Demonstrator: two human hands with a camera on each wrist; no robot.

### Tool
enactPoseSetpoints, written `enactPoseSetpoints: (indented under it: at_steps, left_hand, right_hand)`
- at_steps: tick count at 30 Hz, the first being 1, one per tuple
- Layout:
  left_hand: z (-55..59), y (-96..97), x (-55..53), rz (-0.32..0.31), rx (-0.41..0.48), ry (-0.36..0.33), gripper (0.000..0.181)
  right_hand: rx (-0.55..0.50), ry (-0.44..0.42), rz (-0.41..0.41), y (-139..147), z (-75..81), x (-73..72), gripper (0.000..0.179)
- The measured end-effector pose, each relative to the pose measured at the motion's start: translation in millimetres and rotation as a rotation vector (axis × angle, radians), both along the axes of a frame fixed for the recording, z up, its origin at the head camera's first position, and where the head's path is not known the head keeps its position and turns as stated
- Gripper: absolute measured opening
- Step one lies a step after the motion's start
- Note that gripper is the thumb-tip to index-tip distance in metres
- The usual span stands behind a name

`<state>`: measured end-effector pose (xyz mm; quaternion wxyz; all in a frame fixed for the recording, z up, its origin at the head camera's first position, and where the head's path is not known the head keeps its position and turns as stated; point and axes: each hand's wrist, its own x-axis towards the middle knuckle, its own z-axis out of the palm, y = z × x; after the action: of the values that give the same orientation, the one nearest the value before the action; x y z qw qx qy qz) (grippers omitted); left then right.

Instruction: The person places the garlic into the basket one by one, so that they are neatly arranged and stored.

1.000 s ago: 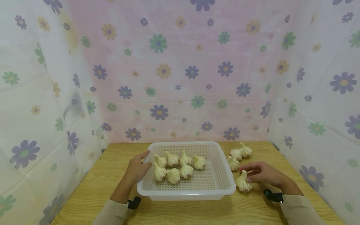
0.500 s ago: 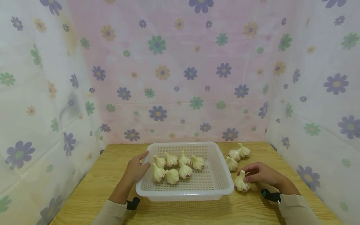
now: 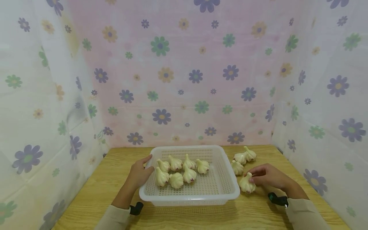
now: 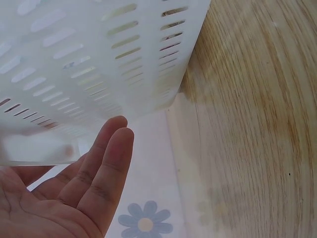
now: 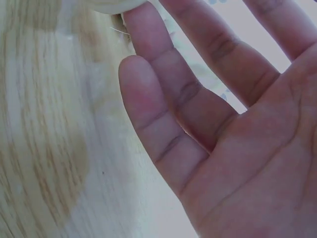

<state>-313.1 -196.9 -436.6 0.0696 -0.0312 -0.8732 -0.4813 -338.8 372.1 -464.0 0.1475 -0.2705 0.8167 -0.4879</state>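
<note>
A white plastic basket [image 3: 189, 197] with slotted walls holds several garlic bulbs [image 3: 176, 180], grouped toward its left and back. My left hand [image 3: 139, 172] grips the basket's left rim, thumb over the edge; in the left wrist view, its fingers [image 4: 111, 166] lie outside the slotted wall. Just right of the basket, my right hand [image 3: 267, 177] pinches a garlic bulb [image 3: 247, 184] near its neck, stem up. Only a pale edge of that bulb [image 5: 116, 5] shows at the top of the right wrist view, beside the fingertips.
Three more garlic bulbs [image 3: 237, 167] lie on the wooden table [image 3: 267, 215] behind the right hand, close to the basket's right wall. Flower-printed cloth [image 3: 184, 80] hangs at the back and both sides.
The right thumb and fingers have closed on the front bulb, which has risen and shifted slightly. The left hand stays on the basket rim.
</note>
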Motion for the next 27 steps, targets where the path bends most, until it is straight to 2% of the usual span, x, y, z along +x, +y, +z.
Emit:
enactPoseSetpoints:
  at_steps: [6,11,14,20,27]
  left_hand:
    - [1.0,1.1,-0.9,0.003,-0.007,0.008,0.064]
    - [-1.7,0.7,-1.8,0.007,-0.005,-0.001,0.064]
    - [-3.0,0.3,-1.9,0.007,-0.010,0.003,0.064]
    - [-3.7,-0.3,-2.2,0.004,-0.012,0.007,0.064]
    - [-3.4,-0.2,-2.0,0.006,-0.014,0.000,0.065]
  right_hand:
    - [0.019,0.072,-0.069,-2,2.3,0.5,0.038]
    - [0.017,0.163,-0.127,-4,5.9,1.9,0.027]
    - [0.001,0.208,-0.145,-5,9.6,2.8,0.020]
    - [-0.060,0.232,-0.144,-11,19.5,6.6,0.015]
    - [-0.045,0.322,-0.206,-19,29.1,11.5,0.011]
